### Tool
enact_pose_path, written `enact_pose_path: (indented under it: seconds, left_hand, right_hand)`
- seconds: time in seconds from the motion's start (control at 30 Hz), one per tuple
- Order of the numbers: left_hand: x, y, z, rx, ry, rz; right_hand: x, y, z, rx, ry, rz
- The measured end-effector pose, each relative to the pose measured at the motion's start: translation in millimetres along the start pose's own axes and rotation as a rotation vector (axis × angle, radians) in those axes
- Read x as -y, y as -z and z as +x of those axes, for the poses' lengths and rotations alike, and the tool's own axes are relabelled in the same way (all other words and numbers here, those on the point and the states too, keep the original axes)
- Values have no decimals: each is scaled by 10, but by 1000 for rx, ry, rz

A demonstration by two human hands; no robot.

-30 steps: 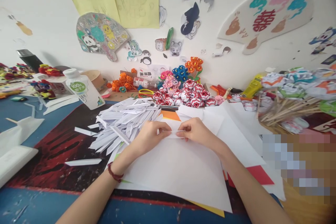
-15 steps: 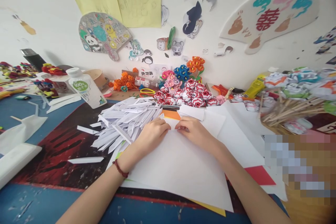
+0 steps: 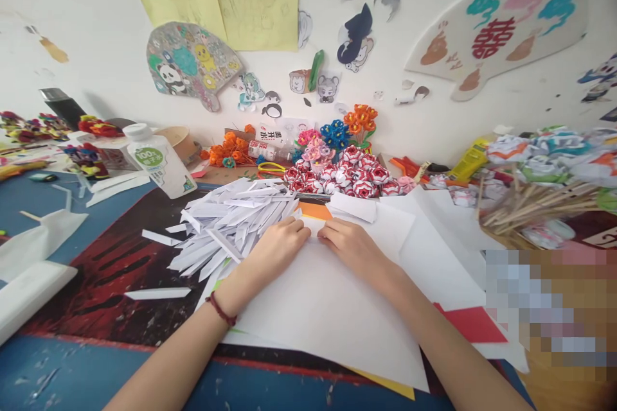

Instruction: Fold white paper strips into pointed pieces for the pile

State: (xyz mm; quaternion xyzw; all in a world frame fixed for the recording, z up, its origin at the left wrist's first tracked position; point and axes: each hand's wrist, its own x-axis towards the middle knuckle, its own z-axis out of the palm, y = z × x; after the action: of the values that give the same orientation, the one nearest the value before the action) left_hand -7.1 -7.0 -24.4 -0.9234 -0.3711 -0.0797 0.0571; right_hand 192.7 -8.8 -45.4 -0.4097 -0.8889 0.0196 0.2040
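Note:
My left hand [image 3: 284, 241] and my right hand [image 3: 344, 237] are close together over a large white sheet [image 3: 332, 308]. The fingers of both are closed on a small white paper piece [image 3: 313, 225], one at each end. Just beyond it lies an orange paper [image 3: 315, 210]. Left of my left hand is a heap of folded white paper strips [image 3: 231, 218]. A single strip [image 3: 158, 294] lies apart on the dark mat [image 3: 120, 270].
A white bottle [image 3: 161, 164] stands behind the heap on the left. Red and white paper flowers [image 3: 351, 173] line the back. Wooden sticks [image 3: 535, 209] and a red paper [image 3: 475, 324] are on the right.
My right hand has shifted slightly left and its fingers have drawn in closer, narrowing the gap to my left hand. The left hand has hardly moved.

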Motion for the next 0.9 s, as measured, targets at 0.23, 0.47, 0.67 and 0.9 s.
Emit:
enact_pose_path:
  seconds: [0.23, 0.47, 0.67, 0.9]
  left_hand:
    - [26, -6, -3, -11, -67, 56]
    - [21, 23, 10, -18, -160, 122]
    - [30, 72, -52, 17, -185, 132]
    - [24, 45, -7, 24, -133, 108]
  right_hand:
    - [-50, 164, -22, 51, 30, -151]
    - [14, 274, -13, 132, 46, -225]
    - [3, 309, -57, 202, 43, -158]
    - [19, 276, -36, 123, -102, -58]
